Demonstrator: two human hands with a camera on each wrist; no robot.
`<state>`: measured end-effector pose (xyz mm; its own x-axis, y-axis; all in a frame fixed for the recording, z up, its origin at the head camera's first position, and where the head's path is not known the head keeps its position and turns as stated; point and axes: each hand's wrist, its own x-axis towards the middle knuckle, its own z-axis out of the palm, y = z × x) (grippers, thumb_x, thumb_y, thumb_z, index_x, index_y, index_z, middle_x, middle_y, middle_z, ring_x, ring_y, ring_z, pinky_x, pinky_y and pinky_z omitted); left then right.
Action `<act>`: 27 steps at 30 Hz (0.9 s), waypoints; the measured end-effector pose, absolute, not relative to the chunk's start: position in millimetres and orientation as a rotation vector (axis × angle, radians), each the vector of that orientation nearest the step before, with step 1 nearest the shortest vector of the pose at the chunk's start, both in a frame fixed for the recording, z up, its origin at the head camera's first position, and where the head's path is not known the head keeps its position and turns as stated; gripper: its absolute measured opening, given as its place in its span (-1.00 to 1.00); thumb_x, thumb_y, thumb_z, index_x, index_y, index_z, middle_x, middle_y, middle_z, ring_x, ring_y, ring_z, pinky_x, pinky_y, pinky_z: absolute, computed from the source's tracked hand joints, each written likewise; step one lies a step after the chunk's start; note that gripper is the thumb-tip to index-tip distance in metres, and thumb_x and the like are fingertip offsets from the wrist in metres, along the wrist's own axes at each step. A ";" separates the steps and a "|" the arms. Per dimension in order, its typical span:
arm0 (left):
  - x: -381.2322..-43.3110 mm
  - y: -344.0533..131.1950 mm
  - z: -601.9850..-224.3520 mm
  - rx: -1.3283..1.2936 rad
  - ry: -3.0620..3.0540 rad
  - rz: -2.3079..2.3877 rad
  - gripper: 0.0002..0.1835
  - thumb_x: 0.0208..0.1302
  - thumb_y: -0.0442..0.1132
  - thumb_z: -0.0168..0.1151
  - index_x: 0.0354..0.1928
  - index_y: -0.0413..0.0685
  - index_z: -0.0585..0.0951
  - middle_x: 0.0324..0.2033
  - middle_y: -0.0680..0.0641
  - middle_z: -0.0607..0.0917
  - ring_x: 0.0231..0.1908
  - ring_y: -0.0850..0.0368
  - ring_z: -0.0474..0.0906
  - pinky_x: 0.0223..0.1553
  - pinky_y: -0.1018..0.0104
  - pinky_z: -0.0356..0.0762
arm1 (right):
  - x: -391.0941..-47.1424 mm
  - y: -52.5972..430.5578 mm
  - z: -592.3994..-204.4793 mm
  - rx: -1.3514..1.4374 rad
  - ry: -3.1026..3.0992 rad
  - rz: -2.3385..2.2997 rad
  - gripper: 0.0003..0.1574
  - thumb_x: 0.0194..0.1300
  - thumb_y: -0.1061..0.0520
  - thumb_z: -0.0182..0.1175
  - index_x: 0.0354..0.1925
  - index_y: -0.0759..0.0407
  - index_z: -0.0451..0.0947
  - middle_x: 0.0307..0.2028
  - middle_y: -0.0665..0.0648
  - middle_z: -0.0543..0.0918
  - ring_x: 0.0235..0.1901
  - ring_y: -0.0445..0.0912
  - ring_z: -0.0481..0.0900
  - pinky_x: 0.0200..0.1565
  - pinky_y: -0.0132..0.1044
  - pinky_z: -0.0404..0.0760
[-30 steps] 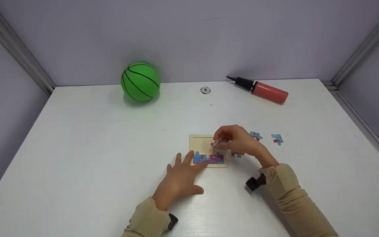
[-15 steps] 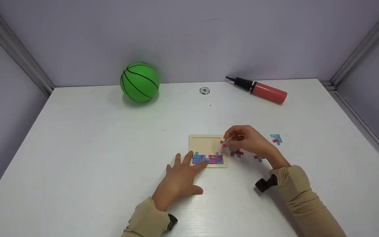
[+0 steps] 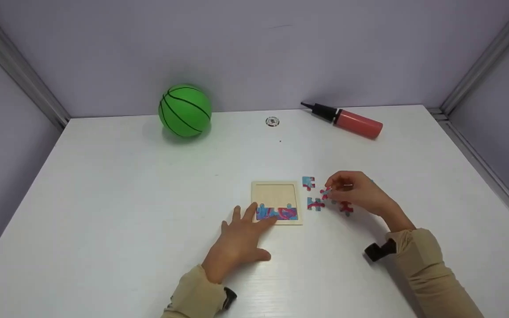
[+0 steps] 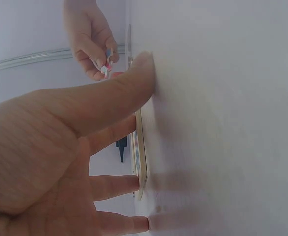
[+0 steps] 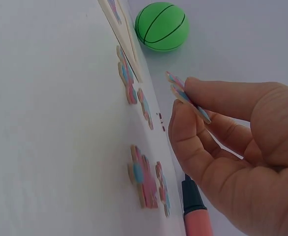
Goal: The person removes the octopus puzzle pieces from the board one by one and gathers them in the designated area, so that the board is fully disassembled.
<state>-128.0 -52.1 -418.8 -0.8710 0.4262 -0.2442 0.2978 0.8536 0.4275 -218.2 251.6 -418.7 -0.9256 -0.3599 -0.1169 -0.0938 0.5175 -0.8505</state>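
**A lifted piece and a part-filled tray**

Clock positions are read from the tray's centre, six o'clock being nearest me. The wooden tray lies flat on the white table, a joined row of blue, purple and pink pieces along its six o'clock side. My left hand, at between seven and eight o'clock, has its fingers straight and spread; it rests on the tray's edge and row without gripping. My right hand, near three o'clock, pinches the lifted piece between thumb and curled fingers, clear of the table. Loose pieces lie at two o'clock, the blue one, and at three, the near one just beside the tray and the far one below my right hand. My right wrist's view shows a fourth. Farther off: the green ball, between ten and eleven; the chip, twelve; the red-and-black pump, about one.
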 end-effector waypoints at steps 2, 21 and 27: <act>-128.0 -51.9 -418.4 0.540 2.697 0.543 -0.20 0.06 -0.03 0.43 0.39 0.22 0.34 0.44 -0.23 0.08 0.37 -0.47 -0.10 0.15 -0.46 0.08 | -219.3 261.2 -423.0 -0.373 2.476 -1.384 -0.71 0.23 0.21 0.29 -0.09 0.31 0.54 -0.29 0.19 0.53 -0.30 -0.04 0.50 -0.28 -0.32 0.57; -127.9 -52.8 -417.9 0.536 2.682 0.567 -0.20 0.07 -0.03 0.43 0.39 0.20 0.34 0.44 -0.25 0.06 0.37 -0.47 -0.13 0.14 -0.48 0.05 | -203.5 326.5 -416.5 -0.293 2.543 -1.346 -0.67 0.25 0.19 0.29 -0.05 0.33 0.54 -0.21 0.23 0.55 -0.24 -0.05 0.53 -0.21 -0.33 0.61; -128.2 -53.3 -418.0 0.540 2.682 0.571 -0.21 0.07 -0.03 0.43 0.38 0.19 0.35 0.44 -0.25 0.07 0.37 -0.48 -0.12 0.14 -0.49 0.04 | -204.5 344.2 -416.4 -0.286 2.555 -1.266 -0.71 0.25 0.21 0.27 -0.08 0.33 0.57 -0.29 0.19 0.55 -0.29 -0.07 0.50 -0.24 -0.33 0.60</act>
